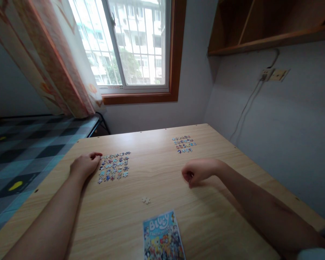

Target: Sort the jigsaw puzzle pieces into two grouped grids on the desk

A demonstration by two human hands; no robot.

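On the left of the wooden table my left hand (84,166) rests beside rows of small jigsaw puzzle pieces (114,167). Its fingers are loosely bent, with the fingertips at the end of the top row, and it holds nothing that I can see. My right hand (200,169) is over the right part of the table, fingers curled together and pointing down. What sits between those fingertips, if anything, is hidden. Beyond it lies a smaller group of puzzle pieces (183,144) in rows. A few pale puzzle pieces (146,200) lie near the middle front.
A colourful picture card marked "Bluey" (163,236) lies at the table's (157,159) front edge. To the left stands a bed with a checked cover (43,144). A window, curtain (56,54) and wall socket (273,74) are behind and to the right.
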